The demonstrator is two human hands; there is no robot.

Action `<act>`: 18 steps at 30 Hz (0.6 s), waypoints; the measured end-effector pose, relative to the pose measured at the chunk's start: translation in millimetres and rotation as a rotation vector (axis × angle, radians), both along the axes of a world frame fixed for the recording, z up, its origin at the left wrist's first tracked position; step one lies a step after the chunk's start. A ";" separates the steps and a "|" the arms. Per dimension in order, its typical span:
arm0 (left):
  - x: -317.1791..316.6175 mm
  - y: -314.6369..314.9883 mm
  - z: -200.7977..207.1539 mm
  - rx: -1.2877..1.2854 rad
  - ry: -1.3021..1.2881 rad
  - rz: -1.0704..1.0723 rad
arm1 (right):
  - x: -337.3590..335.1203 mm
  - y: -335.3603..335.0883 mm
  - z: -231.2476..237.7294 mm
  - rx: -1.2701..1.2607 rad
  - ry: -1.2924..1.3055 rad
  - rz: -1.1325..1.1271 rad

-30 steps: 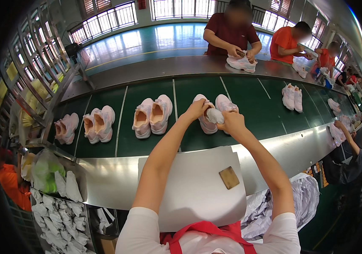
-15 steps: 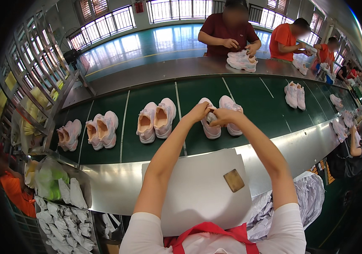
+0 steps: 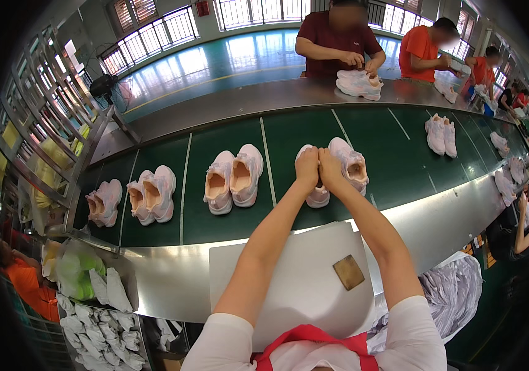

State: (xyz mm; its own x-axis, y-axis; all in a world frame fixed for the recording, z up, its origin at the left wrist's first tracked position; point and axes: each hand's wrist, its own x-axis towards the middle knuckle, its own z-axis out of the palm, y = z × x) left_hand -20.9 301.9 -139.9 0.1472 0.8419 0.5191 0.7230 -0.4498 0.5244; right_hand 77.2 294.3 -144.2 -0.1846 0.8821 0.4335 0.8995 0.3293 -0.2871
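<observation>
Both my hands are on the left sneaker (image 3: 318, 199) of a pale pink and white pair on the green conveyor belt. My left hand (image 3: 306, 167) lies over its upper with curled fingers. Close against it, my right hand (image 3: 329, 166) grips the shoe's inner side, its fingers bent down and partly hidden. Between them the hands cover most of the opening; the heel and a bit of the toe show. The right sneaker (image 3: 348, 162) of this pair stands just beside my right hand, untouched, its opening facing up.
More sneaker pairs (image 3: 234, 179) stand to the left along the belt (image 3: 283, 133). Grey board (image 3: 277, 278) with a brown block (image 3: 348, 272) lies before me. Paper-stuffed bins flank me; a metal rack (image 3: 54, 123) rises left. Co-workers handle shoes across the belt (image 3: 358, 84).
My hands have drawn nearer and turned knuckles-up over the left sneaker; the greyish piece seen between them before is out of sight. The sneakers sit slightly further right in view.
</observation>
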 end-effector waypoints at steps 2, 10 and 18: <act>3.8 -1.9 1.9 -0.005 0.037 0.014 | 11.9 0.6 -5.6 0.064 0.005 0.009; -54.6 -96.7 69.7 -0.071 -0.023 -0.261 | 19.1 -169.2 116.2 -0.218 0.249 -0.046; -89.7 -300.9 50.8 -0.020 0.240 -0.721 | 5.5 -317.5 82.0 -0.183 0.061 -0.180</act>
State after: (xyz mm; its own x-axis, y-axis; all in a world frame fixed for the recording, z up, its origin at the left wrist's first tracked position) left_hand -110.6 1.0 -89.1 0.7712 0.5036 0.3894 0.3489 -0.8460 0.4031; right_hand 82.7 -23.3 -62.2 0.0043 0.9632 0.2689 0.9182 0.1027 -0.3826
